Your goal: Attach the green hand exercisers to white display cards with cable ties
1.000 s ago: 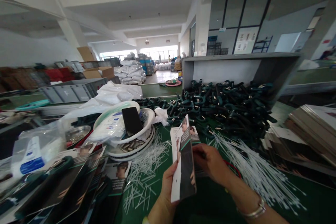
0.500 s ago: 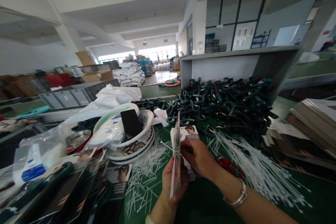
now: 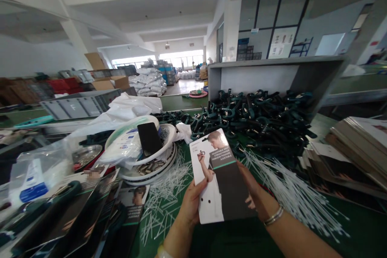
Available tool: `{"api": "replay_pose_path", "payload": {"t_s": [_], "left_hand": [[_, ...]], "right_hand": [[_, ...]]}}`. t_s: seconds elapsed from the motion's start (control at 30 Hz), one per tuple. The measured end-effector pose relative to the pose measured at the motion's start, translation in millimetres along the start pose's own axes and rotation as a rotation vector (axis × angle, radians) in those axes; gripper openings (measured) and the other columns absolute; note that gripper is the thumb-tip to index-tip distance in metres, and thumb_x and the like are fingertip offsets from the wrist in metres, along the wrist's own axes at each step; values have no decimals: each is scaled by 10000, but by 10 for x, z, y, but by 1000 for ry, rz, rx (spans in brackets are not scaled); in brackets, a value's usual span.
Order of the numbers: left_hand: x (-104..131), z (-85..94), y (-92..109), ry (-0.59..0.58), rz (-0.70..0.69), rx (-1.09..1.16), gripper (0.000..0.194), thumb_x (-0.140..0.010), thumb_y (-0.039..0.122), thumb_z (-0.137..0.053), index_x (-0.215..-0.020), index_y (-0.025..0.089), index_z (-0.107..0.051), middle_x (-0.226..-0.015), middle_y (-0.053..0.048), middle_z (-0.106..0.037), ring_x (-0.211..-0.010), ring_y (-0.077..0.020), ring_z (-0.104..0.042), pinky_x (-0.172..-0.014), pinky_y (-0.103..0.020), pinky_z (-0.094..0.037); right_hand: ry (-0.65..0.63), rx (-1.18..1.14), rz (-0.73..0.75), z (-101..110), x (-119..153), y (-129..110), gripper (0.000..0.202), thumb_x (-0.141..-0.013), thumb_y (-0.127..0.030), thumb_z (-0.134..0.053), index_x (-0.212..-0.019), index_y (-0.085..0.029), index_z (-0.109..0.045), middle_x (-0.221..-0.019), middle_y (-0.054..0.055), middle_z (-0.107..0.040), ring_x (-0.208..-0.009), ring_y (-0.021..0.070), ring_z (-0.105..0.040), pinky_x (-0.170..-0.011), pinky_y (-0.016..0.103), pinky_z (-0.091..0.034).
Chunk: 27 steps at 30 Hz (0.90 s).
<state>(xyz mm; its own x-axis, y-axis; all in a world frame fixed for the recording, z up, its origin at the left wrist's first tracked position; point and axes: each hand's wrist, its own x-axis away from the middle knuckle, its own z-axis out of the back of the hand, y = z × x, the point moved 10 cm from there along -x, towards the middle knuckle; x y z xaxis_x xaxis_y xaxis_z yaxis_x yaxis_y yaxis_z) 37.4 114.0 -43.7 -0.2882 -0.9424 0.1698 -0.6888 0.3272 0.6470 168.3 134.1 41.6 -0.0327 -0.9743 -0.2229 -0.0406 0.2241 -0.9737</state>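
Lying around: grip strengtheners, cable ties; left hand pinches a grey-and-white card; right hand's fingers hidden, hold unclear.

1. The left hand grips, thumb extended in front, remaining fingers hidden from view.
2. The right hand sits partly hidden opposite, its fingertips unseen.
3. Both bare forearms reach forward from below, angled toward each other.

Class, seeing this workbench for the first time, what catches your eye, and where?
A printed card in the left hand, with the right hand at its right edge, stands out front and centre. Beyond it, dark green hand grips lie heaped in and before a grey crate. White plastic ties fan out to the right.
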Motion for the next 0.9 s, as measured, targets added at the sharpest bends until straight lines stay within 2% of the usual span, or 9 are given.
{"api": "replay_pose_path", "payload": {"t_s": [0.1,0.17,0.23,0.3,0.4,0.5,0.7,0.8,0.9], "left_hand": [[17,-7,25,22,-9,-45,493,-609,277,-766,-1048,116,-608,-841,-80,-693,-773,-234,-661,-734,-321,-495],[14,-44,24,-3,-18,-71,494,-621,291,-763,-1056,119,-604,-840,-80,-689,-733,-220,-656,-693,-312,-492],[0,-63,6,-20,-32,-123,479,-621,304,-766,-1034,119,-610,-831,-78,-685,-698,-206,-647,-667,-304,-486],[-19,-42,-12,-2,-56,-190,445,-613,315,-773,-983,121,-623,-795,-67,-682,-656,-184,-632,-648,-291,-476],[-48,-14,-2,19,-78,-273,432,-620,324,-769,-976,129,-621,-758,-50,-674,-615,-156,-609,-631,-273,-459],[-87,-68,89,-17,-75,-317,577,-619,300,-769,-1136,156,-556,-818,-57,-682,-656,-172,-619,-655,-281,-456],[-282,-171,405,-76,-170,-548,727,-623,194,-725,-1283,219,-420,-1086,-83,-635,-927,-243,-606,-789,-321,-447],[-392,43,542,123,-264,-870,665,-570,186,-730,-1195,154,-505,-1132,-132,-594,-1051,-300,-538,-891,-368,-389],[-386,232,659,312,-355,-1170,570,-533,278,-756,-1061,136,-594,-1174,-167,-535,-1130,-353,-455,-966,-411,-308]], "right_hand": [[211,64,81,373,7,-132,317,-770,-435,-557,-1008,-234,-617,-817,41,-670,-650,181,-599,-569,310,-476],[277,295,260,471,75,-450,303,-803,-401,-536,-1040,-228,-613,-910,55,-650,-734,177,-589,-651,319,-473],[165,664,471,250,158,-761,259,-784,-358,-579,-992,-220,-650,-956,74,-632,-862,209,-570,-764,356,-449],[4,971,581,-54,211,-833,175,-761,-298,-611,-897,-215,-684,-966,84,-624,-922,237,-550,-807,379,-424],[-100,1138,575,-279,170,-695,117,-790,-214,-563,-773,-207,-678,-904,73,-627,-903,227,-557,-778,355,-426],[-136,1071,577,-348,67,-529,146,-815,-186,-501,-736,-186,-624,-819,66,-616,-877,212,-557,-783,337,-423],[80,792,542,-103,-233,-368,161,-859,-259,-413,-769,-190,-527,-789,57,-565,-770,183,-522,-717,310,-426],[-48,778,449,-122,-334,-112,174,-851,-299,-439,-860,-180,-565,-874,62,-588,-781,171,-541,-726,298,-438],[27,924,312,210,-355,92,273,-849,-332,-440,-1014,-165,-580,-959,81,-607,-836,183,-564,-758,304,-441]]}}
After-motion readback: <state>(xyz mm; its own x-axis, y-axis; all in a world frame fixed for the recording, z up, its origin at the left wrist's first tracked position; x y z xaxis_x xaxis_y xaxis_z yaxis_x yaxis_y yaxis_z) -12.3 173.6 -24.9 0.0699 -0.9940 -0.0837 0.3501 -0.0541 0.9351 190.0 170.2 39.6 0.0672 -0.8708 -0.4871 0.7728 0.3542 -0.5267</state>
